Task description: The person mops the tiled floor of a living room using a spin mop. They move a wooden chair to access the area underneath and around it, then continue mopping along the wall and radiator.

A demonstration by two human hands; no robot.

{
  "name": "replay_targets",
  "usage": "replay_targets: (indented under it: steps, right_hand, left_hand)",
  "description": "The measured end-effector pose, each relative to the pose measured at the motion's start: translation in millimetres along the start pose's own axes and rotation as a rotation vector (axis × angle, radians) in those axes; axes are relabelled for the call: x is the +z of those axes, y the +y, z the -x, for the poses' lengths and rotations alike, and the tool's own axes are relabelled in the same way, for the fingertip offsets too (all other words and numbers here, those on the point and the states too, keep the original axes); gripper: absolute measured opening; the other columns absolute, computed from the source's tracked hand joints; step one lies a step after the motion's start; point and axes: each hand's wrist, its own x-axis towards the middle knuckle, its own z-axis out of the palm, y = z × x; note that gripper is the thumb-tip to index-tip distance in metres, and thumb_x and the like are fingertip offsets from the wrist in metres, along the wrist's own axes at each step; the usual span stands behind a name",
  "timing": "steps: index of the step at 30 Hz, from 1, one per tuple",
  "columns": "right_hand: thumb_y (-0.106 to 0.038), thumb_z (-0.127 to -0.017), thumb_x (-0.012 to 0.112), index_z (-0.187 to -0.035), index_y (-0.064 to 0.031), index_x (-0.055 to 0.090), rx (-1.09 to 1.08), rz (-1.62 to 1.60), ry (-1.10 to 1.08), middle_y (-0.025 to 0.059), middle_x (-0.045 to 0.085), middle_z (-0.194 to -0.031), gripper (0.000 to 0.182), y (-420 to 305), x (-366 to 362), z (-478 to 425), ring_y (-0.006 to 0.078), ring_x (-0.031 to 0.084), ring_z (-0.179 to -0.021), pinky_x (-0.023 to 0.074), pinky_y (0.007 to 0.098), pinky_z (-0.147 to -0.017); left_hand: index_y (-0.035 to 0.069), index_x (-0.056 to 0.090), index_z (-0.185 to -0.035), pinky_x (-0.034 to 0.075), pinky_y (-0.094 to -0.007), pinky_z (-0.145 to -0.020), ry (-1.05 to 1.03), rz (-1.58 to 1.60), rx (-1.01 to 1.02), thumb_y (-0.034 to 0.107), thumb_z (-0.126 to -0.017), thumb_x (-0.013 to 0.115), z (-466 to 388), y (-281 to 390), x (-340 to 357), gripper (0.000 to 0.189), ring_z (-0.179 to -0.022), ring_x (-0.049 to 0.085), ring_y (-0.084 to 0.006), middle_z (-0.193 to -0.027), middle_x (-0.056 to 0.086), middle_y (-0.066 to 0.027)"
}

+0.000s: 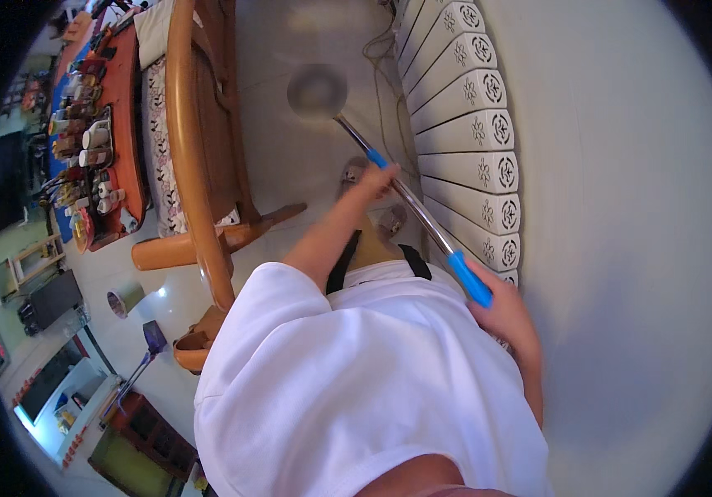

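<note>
A long-handled tool, its metal pole (421, 211) fitted with blue grips, slants across the front of my body. My left hand (382, 178) is closed around the pole just behind the farther blue sleeve. At the near end, my right hand (500, 301) grips the blue handle end (471, 279). The far end carries a round grey head (317, 91), perhaps a mop head; it is blurred and lies over the pale floor (281, 149). My slippered feet show beneath the pole.
A white radiator (461, 130) stands along the wall at right, with loose cords (380, 74) beside it. At left is a wooden-framed seat (182, 124) with a protruding leg (166, 250). Beyond are a red table (123, 93) crowded with bottles, a bin (124, 299) and a dustpan (154, 335).
</note>
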Motion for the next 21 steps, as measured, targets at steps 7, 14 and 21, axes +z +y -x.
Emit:
replay_targets:
  steps: [7,14,21]
  right_hand:
    - [-0.013,-0.072,0.054,-0.137,-0.0172,0.036,-0.112,0.01,-0.06,0.0212,0.059,-0.087,0.067,-3.1,42.0,-51.0,0.0339,0.057,-0.072,0.0446,0.0365,-0.069]
    - [-0.003,-0.069,0.057,-0.133,-0.0197,0.042,0.016,-0.093,0.018,0.0204,0.06,-0.105,0.068,61.2,3.5,43.0,0.031,0.061,-0.087,0.0458,0.0322,-0.08]
    - [-0.002,-0.07,0.055,-0.133,-0.0197,0.044,0.008,-0.079,0.089,0.02,0.061,-0.103,0.066,34.7,16.5,26.6,0.0326,0.061,-0.087,0.0458,0.0318,-0.078]
  left_hand:
    - [0.002,0.05,-0.092,0.048,-0.0413,-0.048,0.33,-0.06,-0.028,0.029,-0.082,0.059,-58.5,10.9,-36.3,0.03,-0.06,0.058,-0.0266,-0.074,0.058,-0.0109]
    - [-0.005,0.04,-0.098,0.05,-0.044,-0.045,-0.089,-0.008,0.061,0.021,-0.081,0.055,17.2,-46.3,80.3,0.035,-0.052,0.059,-0.0291,-0.074,0.058,-0.0169]
    - [-0.005,0.036,-0.109,0.047,-0.0422,-0.043,-0.143,-0.245,0.024,0.032,-0.078,0.058,-10.7,-34.3,49.4,0.053,-0.052,0.057,-0.0251,-0.073,0.06,-0.0152]
